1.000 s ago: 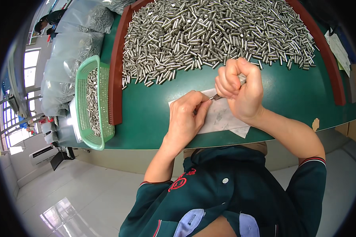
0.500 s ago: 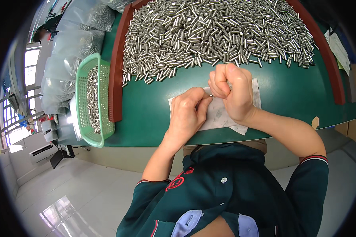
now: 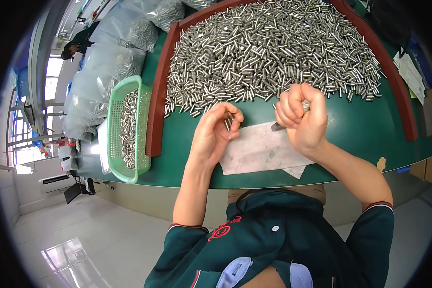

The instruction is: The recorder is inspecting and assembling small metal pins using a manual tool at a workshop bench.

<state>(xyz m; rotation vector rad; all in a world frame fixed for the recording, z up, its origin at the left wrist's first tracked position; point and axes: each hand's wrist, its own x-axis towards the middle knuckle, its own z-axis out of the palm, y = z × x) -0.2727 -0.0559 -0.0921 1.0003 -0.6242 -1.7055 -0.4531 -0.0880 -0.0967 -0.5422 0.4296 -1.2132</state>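
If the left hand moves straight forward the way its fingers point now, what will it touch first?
Most likely the near edge of the pile of small metal cylinders, just beyond the left hand; only bare green table lies between, though depth is uncertain.

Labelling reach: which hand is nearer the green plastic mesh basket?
Left. Left hand sits just right of the green plastic mesh basket; right hand is farther right.

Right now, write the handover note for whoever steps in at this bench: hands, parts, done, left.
Left hand: pinching a few small metal pins at its fingertips, above the green table.
Right hand: closed in a fist around more pins, a dark tip poking out below it.
White paper sheet lies under both hands.
Big pile of pins sits inside the red-brown frame.
Done: the green basket on the left holds some pins.
Left: most of the pile.
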